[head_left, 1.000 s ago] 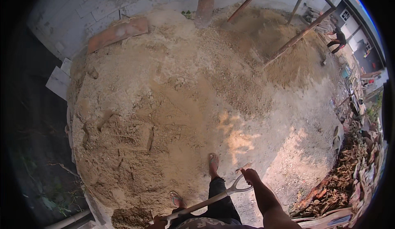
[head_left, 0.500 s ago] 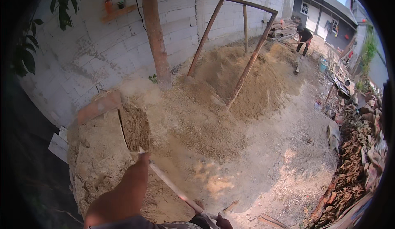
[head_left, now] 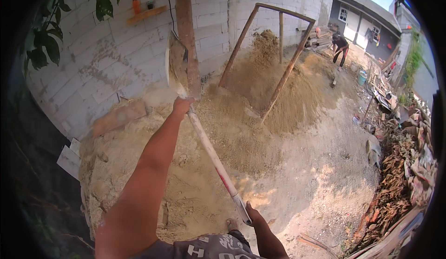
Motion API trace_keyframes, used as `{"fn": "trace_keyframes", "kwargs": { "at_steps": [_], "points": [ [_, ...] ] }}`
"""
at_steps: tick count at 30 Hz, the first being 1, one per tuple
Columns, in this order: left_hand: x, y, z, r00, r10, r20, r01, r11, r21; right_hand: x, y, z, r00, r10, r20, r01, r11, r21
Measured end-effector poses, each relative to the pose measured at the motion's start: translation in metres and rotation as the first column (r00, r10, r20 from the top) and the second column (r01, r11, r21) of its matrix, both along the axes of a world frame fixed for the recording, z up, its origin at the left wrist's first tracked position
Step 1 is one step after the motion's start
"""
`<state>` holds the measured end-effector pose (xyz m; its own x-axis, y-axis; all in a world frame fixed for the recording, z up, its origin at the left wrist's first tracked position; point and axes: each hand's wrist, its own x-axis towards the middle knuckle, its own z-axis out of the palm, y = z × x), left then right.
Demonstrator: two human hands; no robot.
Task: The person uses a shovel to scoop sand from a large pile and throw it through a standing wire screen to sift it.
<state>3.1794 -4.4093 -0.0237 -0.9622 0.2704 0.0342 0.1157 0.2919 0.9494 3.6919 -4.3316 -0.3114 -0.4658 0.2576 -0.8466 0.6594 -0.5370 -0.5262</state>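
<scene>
Left hand [head_left: 182,105], right hand [head_left: 253,214]: fingers are clamping the shovel [head_left: 211,154] — sand [head_left: 265,47] is flying over the pile [head_left: 302,105], loose earth [head_left: 109,177] remaining.

I see a grey shirt [head_left: 210,247] with pale lettering [head_left: 195,251] at the frame's lower edge, dark legwear [head_left: 239,236], and bare left hand [head_left: 183,105] and right hand [head_left: 253,215].

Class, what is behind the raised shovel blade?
Behind the shovel blade, a brown trunk and the block wall show. Whatever lies directly behind it, including part of the trunk, is covered.
</scene>
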Motion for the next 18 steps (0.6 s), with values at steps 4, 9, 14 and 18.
{"fn": "trace_keyframes", "kwargs": {
  "at_steps": [4,9,14,18],
  "points": [
    [0.059,-0.184,-0.183,0.890,0.240,0.388,-0.280,0.959,0.050,0.102,-0.013,-0.059,0.917,0.273,0.292,-0.364,0.873,0.326],
    [0.255,-0.408,-0.357,0.404,0.442,0.801,-0.627,0.771,-0.110,0.185,-0.043,-0.028,0.893,0.236,0.384,-0.370,0.870,0.325],
    [0.418,-0.554,-0.404,0.131,0.394,0.910,-0.837,0.535,-0.111,0.142,-0.089,0.032,0.958,0.279,0.070,-0.279,0.842,0.462],
    [0.502,-0.638,-0.416,0.037,0.375,0.926,-0.937,0.335,-0.099,0.065,-0.150,0.044,0.843,0.538,0.007,-0.308,0.472,0.826]
  ]
}}
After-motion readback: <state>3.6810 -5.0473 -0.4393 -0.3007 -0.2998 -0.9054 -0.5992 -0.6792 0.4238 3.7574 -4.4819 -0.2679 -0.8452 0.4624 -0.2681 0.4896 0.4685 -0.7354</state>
